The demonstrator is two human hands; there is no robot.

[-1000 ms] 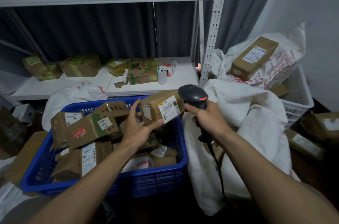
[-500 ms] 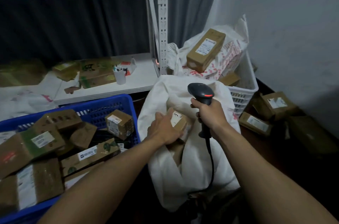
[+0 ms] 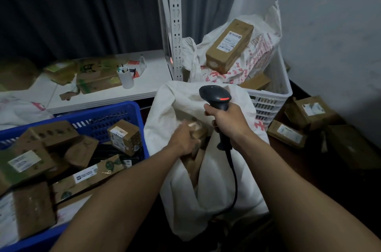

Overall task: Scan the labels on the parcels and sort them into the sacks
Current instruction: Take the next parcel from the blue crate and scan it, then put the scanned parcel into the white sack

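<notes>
At far left the blue crate [image 3: 115, 111] holds a heap of unsorted boxes [image 3: 125, 137]. Just right of it my left hand [image 3: 183, 140] curls over a small parcel [image 3: 199, 131], which sits in the mouth of the white sack [image 3: 185, 189], above other cardboard already inside; blur hides the fingertips, but it reads as a grip. The sack mouth is slack and folded, so I judge that a release here could leave the parcel caught on the fold or let it tip out toward the crate. My right hand [image 3: 226, 119] is closed round the scanner [image 3: 215, 95] handle, right beside the parcel. Its cable [image 3: 234, 179] hangs across the front of the sack and could snag the cloth or drag it shut. Further right a white basket [image 3: 276, 90] holds a second sack, so the parcel could be sorted into the wrong one.
</notes>
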